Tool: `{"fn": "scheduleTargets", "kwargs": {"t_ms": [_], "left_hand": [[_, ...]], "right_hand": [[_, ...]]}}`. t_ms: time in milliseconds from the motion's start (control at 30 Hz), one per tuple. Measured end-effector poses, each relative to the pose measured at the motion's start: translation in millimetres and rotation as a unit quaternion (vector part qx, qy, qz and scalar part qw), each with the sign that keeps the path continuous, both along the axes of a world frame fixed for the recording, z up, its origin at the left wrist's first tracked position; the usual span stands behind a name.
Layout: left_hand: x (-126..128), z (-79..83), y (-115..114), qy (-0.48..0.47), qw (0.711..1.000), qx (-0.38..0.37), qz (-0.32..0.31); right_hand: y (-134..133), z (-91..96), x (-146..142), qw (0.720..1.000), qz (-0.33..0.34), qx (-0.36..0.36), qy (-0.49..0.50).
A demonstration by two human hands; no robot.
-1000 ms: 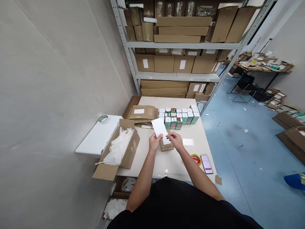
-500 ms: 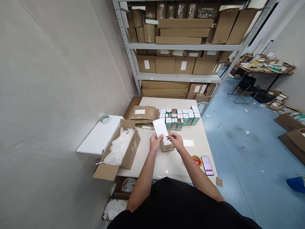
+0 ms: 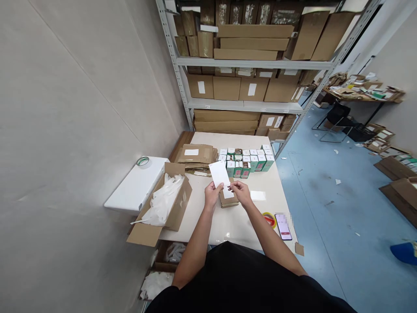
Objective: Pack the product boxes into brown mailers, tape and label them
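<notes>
A white rectangular card or label sheet (image 3: 219,174) is pinched at its lower edge between the thumb and fingers of my left hand (image 3: 213,193). My right hand (image 3: 240,192) is closed in a pinch at the sheet's lower right corner; whatever lies between its fingertips is too small to make out. Below both hands a small stack of brown cardboard boxes (image 3: 230,201) rests on the table, a white label (image 3: 228,192) on top. Another white sheet (image 3: 257,195) lies flat just right of my right hand.
Green-and-white small boxes (image 3: 250,163) stand in rows at the back of the table (image 3: 202,221). Flattened cartons (image 3: 197,154) lie left of them. An open carton (image 3: 182,204) of white bags stands left. Tape (image 3: 269,219) and a phone (image 3: 283,227) lie right. Behind is a shelf rack (image 3: 241,105).
My hands and the white sheet keep nearly the same position. Only a slight shift of the camera view shows.
</notes>
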State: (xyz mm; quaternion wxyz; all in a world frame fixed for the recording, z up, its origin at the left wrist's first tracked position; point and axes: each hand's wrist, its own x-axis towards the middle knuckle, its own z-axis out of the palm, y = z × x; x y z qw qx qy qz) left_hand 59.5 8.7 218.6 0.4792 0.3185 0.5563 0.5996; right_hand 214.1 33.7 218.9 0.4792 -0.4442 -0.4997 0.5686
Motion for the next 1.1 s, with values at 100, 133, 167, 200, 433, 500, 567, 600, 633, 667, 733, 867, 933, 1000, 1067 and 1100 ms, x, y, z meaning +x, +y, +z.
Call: {"fn": "scheduleTargets", "kwargs": {"t_ms": [100, 133, 167, 200, 433, 500, 567, 600, 633, 667, 733, 867, 933, 1000, 1067, 1100], "left_hand": [[-2, 7.6, -2, 0.042, 0.997, 0.006, 0.063], [-4, 11.9, -4, 0.067, 0.995, 0.023, 0.070], [-5, 16.7, -5, 0.092, 0.993, 0.046, 0.052], [-5, 21.8, -7, 0.112, 0.991, 0.067, 0.011], [1, 39.7, -12, 0.165, 0.972, 0.117, -0.121], [4, 37.8, -13, 0.171, 0.971, 0.128, -0.109], [7, 35.5, -13, 0.180, 0.970, 0.130, -0.097], [8, 34.8, -12, 0.184, 0.970, 0.130, -0.089], [9, 34.4, -12, 0.187, 0.970, 0.129, -0.083], [11, 34.5, -12, 0.189, 0.970, 0.128, -0.080], [14, 35.9, -11, 0.186, 0.971, 0.129, -0.078], [21, 39.2, -9, 0.171, 0.974, 0.127, -0.075], [23, 38.7, -8, 0.169, 0.974, 0.128, -0.074], [25, 36.9, -6, 0.180, 0.972, 0.131, -0.078], [28, 34.5, -4, 0.197, 0.968, 0.132, -0.082], [29, 33.4, -4, 0.203, 0.967, 0.132, -0.080]], "right_hand": [[-1, 4.6, 1, 1.000, 0.013, 0.021, 0.005], [-2, 6.7, 2, 0.999, 0.017, 0.027, 0.006], [-2, 9.0, 3, 0.999, 0.022, 0.033, 0.007], [-3, 11.4, 3, 0.999, 0.026, 0.037, 0.007], [-6, 25.0, 7, 0.995, 0.022, 0.096, -0.015], [-6, 26.0, 8, 0.993, 0.022, 0.110, -0.025], [-5, 25.9, 9, 0.992, 0.020, 0.118, -0.029], [-5, 25.8, 10, 0.992, 0.018, 0.122, -0.026], [-5, 25.7, 10, 0.992, 0.016, 0.126, -0.023], [-5, 25.8, 11, 0.991, 0.014, 0.129, -0.019], [-4, 26.2, 12, 0.991, 0.010, 0.131, -0.015], [-2, 26.1, 16, 0.991, 0.010, 0.128, -0.023], [-1, 25.0, 18, 0.991, 0.007, 0.131, -0.029], [-1, 23.5, 21, 0.991, 0.004, 0.132, -0.028], [-2, 22.3, 23, 0.992, 0.002, 0.125, -0.017], [-2, 21.9, 25, 0.993, 0.002, 0.119, -0.010]]}}
